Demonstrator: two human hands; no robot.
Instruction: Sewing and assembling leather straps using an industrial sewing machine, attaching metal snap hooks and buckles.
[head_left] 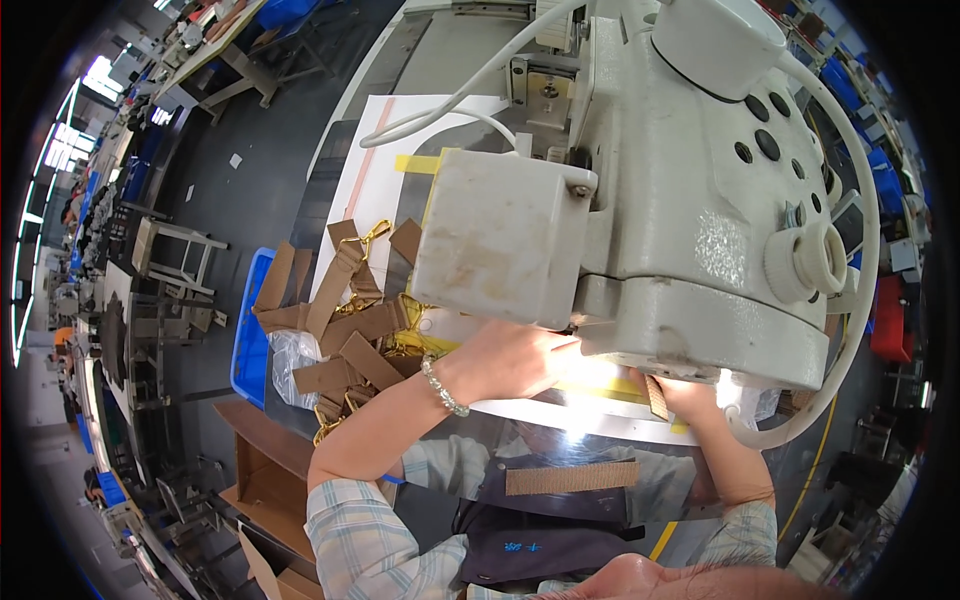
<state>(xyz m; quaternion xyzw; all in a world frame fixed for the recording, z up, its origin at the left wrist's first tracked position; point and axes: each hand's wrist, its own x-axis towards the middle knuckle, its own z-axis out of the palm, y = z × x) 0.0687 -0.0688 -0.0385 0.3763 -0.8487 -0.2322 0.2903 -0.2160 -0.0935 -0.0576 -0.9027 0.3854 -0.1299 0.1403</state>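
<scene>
My left hand [515, 355], with a beaded bracelet on the wrist, reaches under the white sewing machine head [705, 330], fingers curled; what they pinch is hidden. My right hand [688, 398] is at the head's right side, fingertips mostly hidden, beside a short tan webbing strap [655, 398] standing out toward me. A lit white and yellow work surface [610, 410] lies between the hands. Brown straps with gold hooks [345, 290] are piled left of the machine, by a crumpled plastic bag [295, 365]. A separate tan strip [570, 478] lies near the front edge.
A white cable loops round the machine's right side [858, 300]. A blue tray [248, 330] sits beyond the straps. Open cardboard boxes [260, 470] stand at lower left. Workbenches and stools [180, 255] line the aisle to the left; a red bin [890, 320] is at the right.
</scene>
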